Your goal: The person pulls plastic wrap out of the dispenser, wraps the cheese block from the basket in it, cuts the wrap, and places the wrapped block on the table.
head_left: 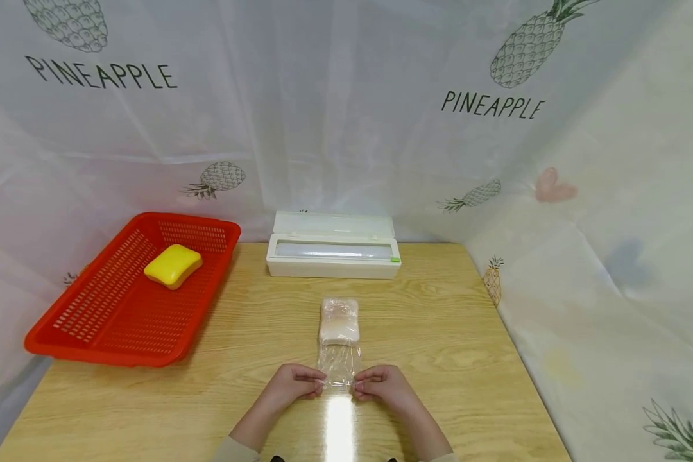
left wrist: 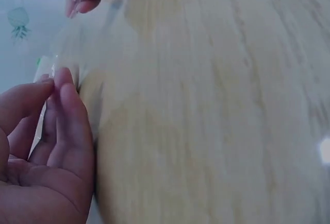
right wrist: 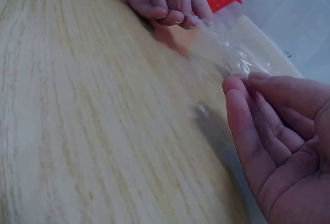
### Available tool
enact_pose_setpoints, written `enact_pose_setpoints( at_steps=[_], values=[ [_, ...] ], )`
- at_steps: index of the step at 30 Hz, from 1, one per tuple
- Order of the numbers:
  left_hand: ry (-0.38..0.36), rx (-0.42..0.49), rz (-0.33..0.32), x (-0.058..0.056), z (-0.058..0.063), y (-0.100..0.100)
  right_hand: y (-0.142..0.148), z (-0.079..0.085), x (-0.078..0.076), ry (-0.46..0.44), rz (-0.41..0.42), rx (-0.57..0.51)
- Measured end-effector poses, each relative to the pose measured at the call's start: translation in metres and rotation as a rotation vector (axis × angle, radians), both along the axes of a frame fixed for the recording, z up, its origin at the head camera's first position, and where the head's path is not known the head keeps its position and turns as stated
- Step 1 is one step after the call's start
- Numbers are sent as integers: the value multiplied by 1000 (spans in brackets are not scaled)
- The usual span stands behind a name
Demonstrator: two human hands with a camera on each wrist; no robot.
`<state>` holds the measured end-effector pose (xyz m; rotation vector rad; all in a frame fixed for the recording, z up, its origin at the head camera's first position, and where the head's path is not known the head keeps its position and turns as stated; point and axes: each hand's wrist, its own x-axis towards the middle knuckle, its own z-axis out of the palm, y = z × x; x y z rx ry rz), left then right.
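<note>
Pale pinkish-white, rounded-rectangular block (head_left: 339, 322), lying flat mid-way across the pale wood-grain bench (head_left: 439, 327), w/ clear, glossy plastic film (head_left: 340, 363) running from its near end toward the person. L hand (head_left: 294, 383) & R hand (head_left: 384, 385) are apart, one at ea. near corner of the film, thumb & fingertips pinching its edge; neither touches the block.

Step in hand, as I judge it from here: holding the film edge out straight. Done well, this calls for a light, equal pull L & R, corners level, edge taut but not stretched; slack would prob. let the film cling to itself, & too hard a tug might tear it or drag the block.

Beyond the block: long white plastic box (head_left: 333, 269), its hinged lid (head_left: 333, 224) raised. To L: red, perforated plastic basket (head_left: 144, 321) w/ rounded yellow block (head_left: 173, 265) inside. Behind: whitish pineapple-print sheeting (head_left: 346, 141).

Count: blocks, 2 (1 pale, 1 yellow); film piece, 1; box, 1; basket, 1; hands, 2.
</note>
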<state>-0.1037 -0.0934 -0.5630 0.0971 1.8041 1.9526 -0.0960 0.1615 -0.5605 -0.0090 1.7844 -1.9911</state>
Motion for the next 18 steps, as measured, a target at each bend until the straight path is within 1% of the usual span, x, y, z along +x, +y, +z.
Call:
enact_pose_setpoints(
  at_steps=[2, 4, 6, 8, 10, 13, 15, 18],
  values=[
    [39, -35, -3, -1, 3, 0, 1, 3, 0, 3, -14, -6],
    [71, -63, 3, -3, 7, 1, 2, 7, -1, 24, -28, -19],
    [98, -88, 3, -6, 14, 1, 2, 12, -4, 61, -60, -35],
    [109, -92, 5, -10, 21, 2, 2, 17, -8, 99, -108, -47],
    [126, -98, 7, -15, 28, 3, 0, 22, -13, 126, -166, -42],
    [138, -103, 21, -26, 35, 5, -3, 28, -23, 134, -229, -23],
    [148, -104, 36, -33, 37, 7, -4, 29, -30, 141, -246, -6],
    [152, -107, 65, -45, 38, 10, -7, 29, -39, 164, -245, 21]
  ],
)
